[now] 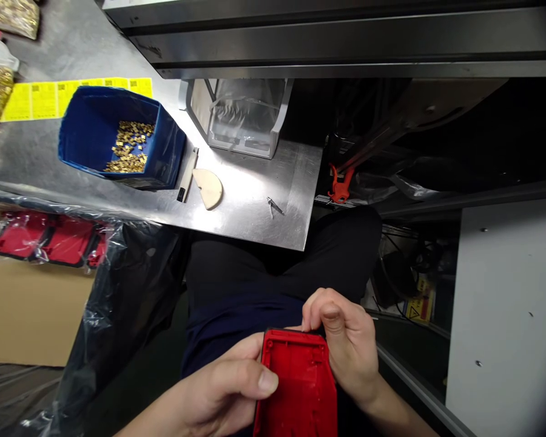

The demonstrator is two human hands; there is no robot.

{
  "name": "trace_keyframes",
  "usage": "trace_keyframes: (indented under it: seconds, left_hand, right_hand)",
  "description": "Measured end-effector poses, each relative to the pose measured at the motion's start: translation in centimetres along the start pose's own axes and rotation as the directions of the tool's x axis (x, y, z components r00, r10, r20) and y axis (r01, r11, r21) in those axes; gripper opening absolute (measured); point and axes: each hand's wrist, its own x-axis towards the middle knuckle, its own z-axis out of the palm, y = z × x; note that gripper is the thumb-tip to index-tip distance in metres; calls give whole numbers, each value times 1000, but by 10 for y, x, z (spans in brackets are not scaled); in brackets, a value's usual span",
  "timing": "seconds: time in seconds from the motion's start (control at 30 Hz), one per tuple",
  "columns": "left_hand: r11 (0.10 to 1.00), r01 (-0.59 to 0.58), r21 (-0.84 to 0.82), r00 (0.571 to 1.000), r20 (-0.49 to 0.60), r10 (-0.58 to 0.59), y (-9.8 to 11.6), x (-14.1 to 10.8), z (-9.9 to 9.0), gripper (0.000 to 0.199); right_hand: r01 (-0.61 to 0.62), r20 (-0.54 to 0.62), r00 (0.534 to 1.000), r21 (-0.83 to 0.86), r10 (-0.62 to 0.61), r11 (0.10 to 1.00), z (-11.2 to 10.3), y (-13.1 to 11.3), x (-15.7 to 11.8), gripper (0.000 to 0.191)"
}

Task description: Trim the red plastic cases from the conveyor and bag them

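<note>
A red plastic housing (295, 385), open like a shallow tray with a dark outer rim, is held low over my lap, its lower end cut off by the picture edge. My left hand (230, 385) grips its left side, the thumb pressed over the rim and the fingers underneath. At the housing's upper right corner, my right hand (343, 340) is curled with its fingertips against the far edge and its thumb raised. Part of the right hand's grip is hidden behind the housing.
A blue bin (168, 149) of small brass-coloured parts stands on the metal table (255, 221). Nearby are a grey bin (273, 130), a half-round beige piece (209, 188), a marker-like stick (188, 176) and a small metal item (275, 206). Wrapped red housings (68, 240) lie left.
</note>
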Motion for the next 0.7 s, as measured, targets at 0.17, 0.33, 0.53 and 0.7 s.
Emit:
trace_keyframes:
  seconds: [0.17, 0.33, 0.53, 0.7]
  left_hand:
    - [1000, -7, -17, 1000, -9, 7, 0, 0, 0, 51]
    - [1000, -10, -12, 1000, -16, 9, 1, 1, -1, 50]
    - [997, -14, -70, 998, -55, 10, -1, 1, -5, 65]
    - [993, -3, -117, 998, 60, 10, -2, 3, -13, 68]
  right_hand:
    - [-10, -77, 997, -64, 5, 998, 1, -2, 2, 44]
    - [-25, -31, 999, -30, 24, 999, 1, -1, 2, 41]
    - [16, -137, 990, -106, -31, 994, 1, 1, 2, 44]
    - [15, -108, 994, -112, -27, 994, 1, -1, 1, 45]
